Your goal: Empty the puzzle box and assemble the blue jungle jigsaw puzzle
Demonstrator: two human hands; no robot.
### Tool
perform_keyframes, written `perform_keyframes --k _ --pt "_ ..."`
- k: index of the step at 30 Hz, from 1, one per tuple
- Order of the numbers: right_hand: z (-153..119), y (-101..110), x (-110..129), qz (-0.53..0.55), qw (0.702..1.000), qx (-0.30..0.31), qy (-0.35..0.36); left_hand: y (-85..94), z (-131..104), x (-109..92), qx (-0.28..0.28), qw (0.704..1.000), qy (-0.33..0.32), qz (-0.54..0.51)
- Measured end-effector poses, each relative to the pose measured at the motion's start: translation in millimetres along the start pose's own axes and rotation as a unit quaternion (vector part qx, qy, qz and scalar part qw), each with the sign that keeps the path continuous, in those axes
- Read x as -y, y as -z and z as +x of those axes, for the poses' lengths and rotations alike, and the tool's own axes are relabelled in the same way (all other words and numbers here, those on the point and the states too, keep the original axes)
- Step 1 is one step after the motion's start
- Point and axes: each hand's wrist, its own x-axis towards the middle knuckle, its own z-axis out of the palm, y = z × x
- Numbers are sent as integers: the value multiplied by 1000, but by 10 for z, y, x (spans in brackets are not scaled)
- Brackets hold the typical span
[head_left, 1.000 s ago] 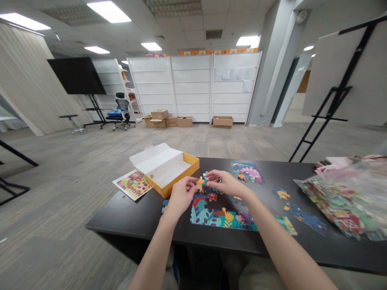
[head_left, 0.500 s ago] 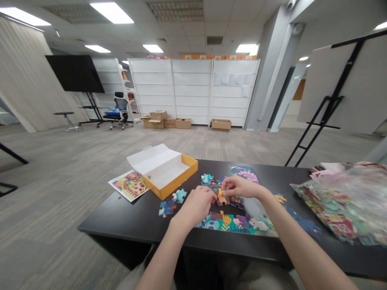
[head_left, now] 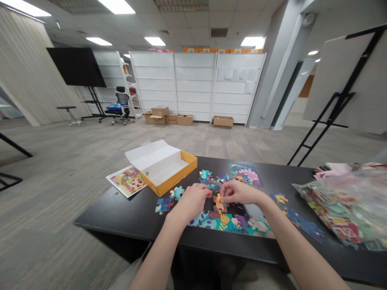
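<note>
My right hand (head_left: 240,192) pinches an orange-brown puzzle piece (head_left: 219,203) between thumb and fingers, just above a joined strip of puzzle (head_left: 238,224) along the near table edge. Curled to the left of that piece is my left hand (head_left: 193,200); a bit of red shows at its fingertips, too small to name. Beyond the hands lie loose blue pieces (head_left: 213,184), a teal piece (head_left: 205,175) and a joined section with a pink-purple shape (head_left: 249,175). Left of my left hand are a teal-white piece (head_left: 177,193) and a dark blue piece (head_left: 164,205).
An open yellow box (head_left: 169,185) stands at the table's left, beside a printed picture sheet (head_left: 127,182). Clear bags of puzzle pieces (head_left: 341,209) fill the right side. Dark blue pieces (head_left: 305,225) and a yellow-orange piece (head_left: 281,198) lie near my right forearm.
The orange-brown piece has come closer to the near strip with my right hand. My left hand has drawn slightly left, away from it. The view has shifted a little.
</note>
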Motion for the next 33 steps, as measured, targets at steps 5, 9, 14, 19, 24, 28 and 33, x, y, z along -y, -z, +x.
perform_keyframes --k 5,9,14,19,24,28,33 --pt "6 -37 -33 -37 999 -22 -12 79 -18 112 -23 996 75 32" --pt "11 -37 -86 -95 994 -47 -9 144 -71 117 -34 992 109 59" --pt "35 -68 -99 -106 993 -53 23 196 -140 86 -40 984 161 67" --pt "97 -115 -96 -160 977 -114 79 184 -142 93 -44 983 166 58" --pt "144 -156 -62 -208 962 -137 107 121 -84 31 -45 994 103 19" --pt "159 -185 -47 -236 958 -128 99 55 -31 -55 -48 994 93 20" --pt "173 -161 -127 -248 953 -155 79 32 15 -168 -41 991 110 63"
